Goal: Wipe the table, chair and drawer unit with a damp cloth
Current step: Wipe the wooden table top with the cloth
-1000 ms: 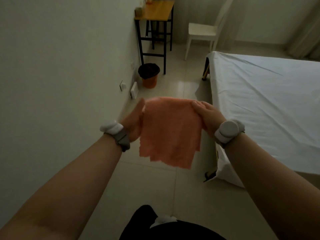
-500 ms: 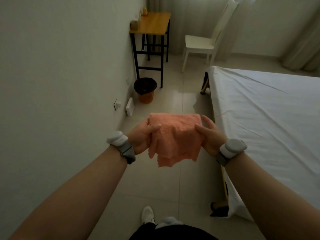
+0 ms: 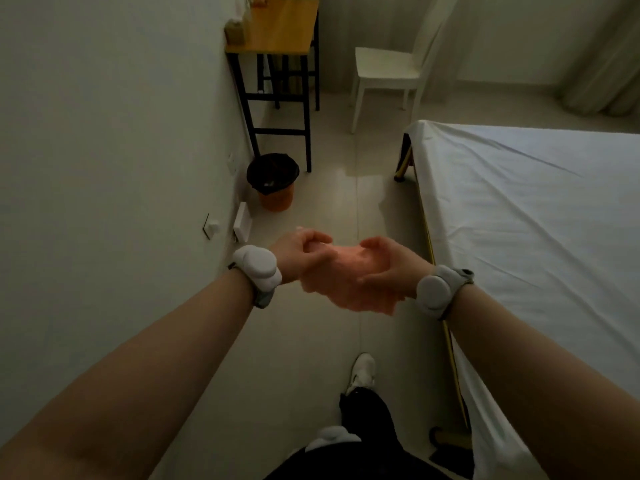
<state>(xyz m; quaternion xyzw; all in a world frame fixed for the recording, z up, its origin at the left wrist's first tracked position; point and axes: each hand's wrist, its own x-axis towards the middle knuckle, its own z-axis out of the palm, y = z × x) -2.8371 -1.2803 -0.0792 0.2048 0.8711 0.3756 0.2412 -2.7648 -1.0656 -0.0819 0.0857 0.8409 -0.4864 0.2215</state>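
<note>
We hold the cloth [image 3: 341,284] bunched between both hands — left hand [image 3: 302,252] and right hand [image 3: 389,265] each closed on it — above the floor [image 3: 332,202], well short of the table [image 3: 282,27] and chair [image 3: 388,69].

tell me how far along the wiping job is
Nothing looks wiped yet. In hand: both hands, left and right, bunch the cloth between them, well short of the furniture. Left: the table and chair ahead, untouched; no drawer unit is in view.
</note>
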